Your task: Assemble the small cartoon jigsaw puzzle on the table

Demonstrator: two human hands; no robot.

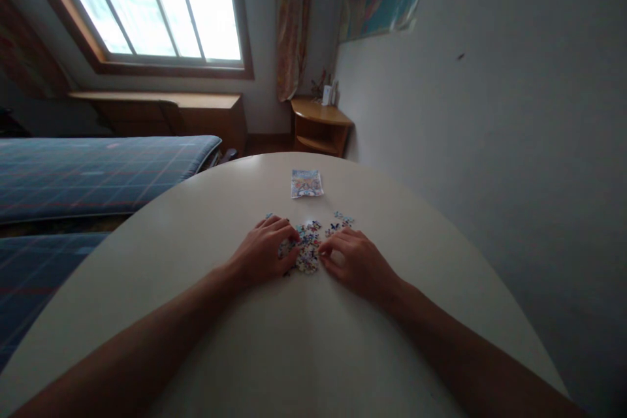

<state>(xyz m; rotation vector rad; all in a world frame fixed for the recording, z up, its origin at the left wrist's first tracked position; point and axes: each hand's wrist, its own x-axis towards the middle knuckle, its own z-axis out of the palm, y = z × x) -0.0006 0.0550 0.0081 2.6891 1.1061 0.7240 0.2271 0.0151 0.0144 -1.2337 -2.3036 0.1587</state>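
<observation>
A loose heap of small jigsaw puzzle pieces (pixel 308 255), mixed blue, white and dark, lies on the white table between my two hands. My left hand (pixel 267 248) rests at the heap's left side, thumb and fingers apart and curved around some of the pieces. At the right edge of the heap, my right hand (pixel 357 261) has its thumb and forefinger brought together in a pinch; whatever is between the fingertips is too small to make out. A few pieces (pixel 344 217) lie separately beyond the right hand. Some pieces are hidden under the left fingers.
A small printed picture packet (pixel 307 183) lies farther back on the round white table (pixel 313 346). To the left are blue plaid mattresses (pixel 98 170). A wooden corner shelf (pixel 323 114) stands past the far edge, and a bare wall (pixel 490 111) runs along the right.
</observation>
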